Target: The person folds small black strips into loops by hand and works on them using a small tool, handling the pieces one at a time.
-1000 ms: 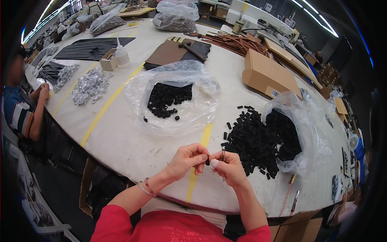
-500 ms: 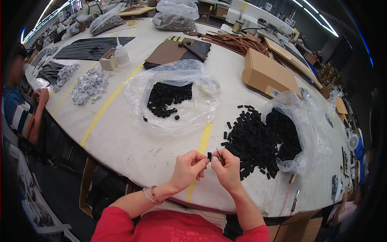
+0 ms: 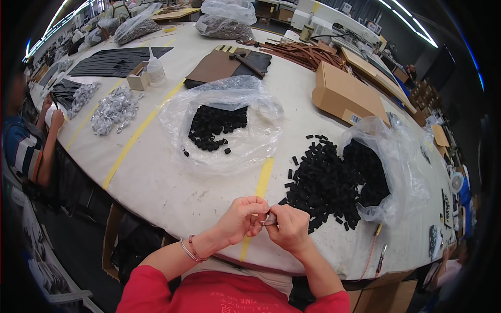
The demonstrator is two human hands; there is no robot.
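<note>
Close together over the near table edge, my left hand (image 3: pixel 244 216) and my right hand (image 3: pixel 290 225) meet at the fingertips. A small black piece is pinched by my left hand, almost entirely hidden by the fingers. My right hand is closed on a thin metal tool (image 3: pixel 269 221), its shiny end showing below the fingers; its exact kind cannot be made out. Right of my hands lies a pile of small black tube-like pieces (image 3: pixel 323 180), spilling from a clear plastic bag (image 3: pixel 404 182). Ahead, another clear bag (image 3: pixel 172 117) lies spread under smaller black pieces (image 3: pixel 216 125).
A cardboard box (image 3: pixel 347 94) stands beyond the pile. A hammer (image 3: pixel 249 63) rests on brown and black sheets (image 3: pixel 211 65). Left are metal hardware (image 3: pixel 115 110) and a squeeze bottle (image 3: pixel 155 72). Snips (image 3: pixel 382 258) lie near the right edge. A co-worker (image 3: pixel 28 141) is at the left.
My right hand has turned and moved slightly left against my left fingers. The tool's point no longer sticks up, and the black piece is now covered. The co-worker's hands have risen.
</note>
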